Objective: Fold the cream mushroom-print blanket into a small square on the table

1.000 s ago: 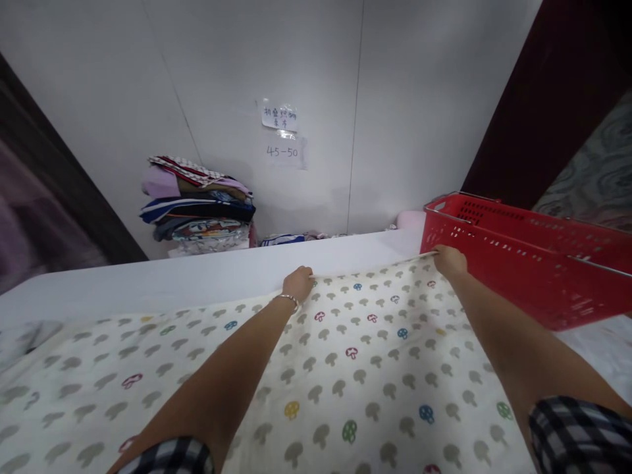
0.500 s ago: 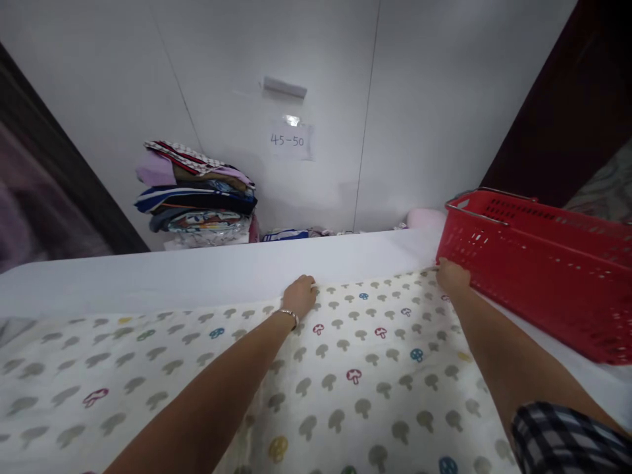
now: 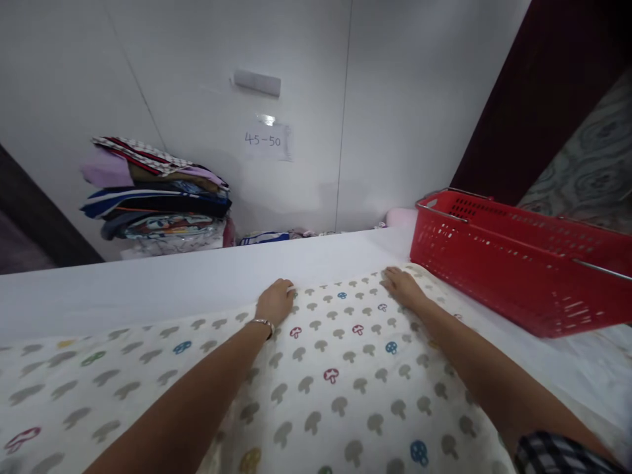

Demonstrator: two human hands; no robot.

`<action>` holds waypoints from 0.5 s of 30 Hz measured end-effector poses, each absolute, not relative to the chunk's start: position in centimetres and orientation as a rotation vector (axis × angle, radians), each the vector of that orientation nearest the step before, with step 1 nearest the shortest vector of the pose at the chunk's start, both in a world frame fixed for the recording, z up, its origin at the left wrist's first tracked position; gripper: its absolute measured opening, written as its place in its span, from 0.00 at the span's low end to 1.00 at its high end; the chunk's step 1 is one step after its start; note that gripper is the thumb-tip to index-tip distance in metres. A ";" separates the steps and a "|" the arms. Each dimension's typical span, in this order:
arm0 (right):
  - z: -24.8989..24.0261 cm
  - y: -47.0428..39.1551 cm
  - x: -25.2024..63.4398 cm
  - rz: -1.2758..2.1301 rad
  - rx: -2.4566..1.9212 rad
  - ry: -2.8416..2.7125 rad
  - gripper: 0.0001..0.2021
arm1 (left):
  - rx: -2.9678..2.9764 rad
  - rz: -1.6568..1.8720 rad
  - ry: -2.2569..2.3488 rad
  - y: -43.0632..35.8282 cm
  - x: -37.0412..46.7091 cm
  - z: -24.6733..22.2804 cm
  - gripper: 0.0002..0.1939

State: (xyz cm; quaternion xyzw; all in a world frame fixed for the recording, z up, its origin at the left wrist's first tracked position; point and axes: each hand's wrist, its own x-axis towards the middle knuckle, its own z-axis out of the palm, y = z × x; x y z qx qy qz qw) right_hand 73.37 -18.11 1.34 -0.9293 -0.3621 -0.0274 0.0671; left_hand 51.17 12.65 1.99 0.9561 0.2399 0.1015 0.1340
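A white cloth (image 3: 340, 355) printed with grey and coloured mushrooms lies spread over a white surface. At its far edge, left of centre, my left hand (image 3: 275, 303) is closed, pinching the border between thumb and fingers. A bracelet (image 3: 265, 323) circles that wrist. Farther right along the same edge, my right hand (image 3: 402, 288) rests on the cloth with its fingers stretched out flat. The cloth's far right corner lies just beyond that hand, beside the red basket (image 3: 484, 270).
Folded clothes (image 3: 162, 191) are stacked behind the white surface (image 3: 162, 286) at the left. A pale wall with a paper label (image 3: 266, 141) reading "45-50" rises behind. The basket bounds the right side. A pink object (image 3: 401, 218) shows behind the far edge.
My right hand has left the cloth's right corner and moved left along the edge, its fingers now flat. My left hand keeps its hold. The view has shifted to the right.
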 end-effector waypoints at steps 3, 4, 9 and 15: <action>0.9 -18.5 74.8 0.042 -2.985 -0.761 0.29 | 2.788 0.302 0.669 12.7 51.1 2.0 0.13; 0.8 -18.6 75.4 0.077 -3.013 -0.686 0.30 | 2.792 0.312 0.655 12.7 51.1 1.9 0.13; 1.2 -18.5 76.9 0.172 -3.011 -0.645 0.30 | 2.770 0.328 0.665 12.7 51.2 1.7 0.13; -0.4 -22.1 76.9 -0.113 -2.906 -0.795 0.24 | 2.700 0.350 0.604 11.9 50.4 1.7 0.12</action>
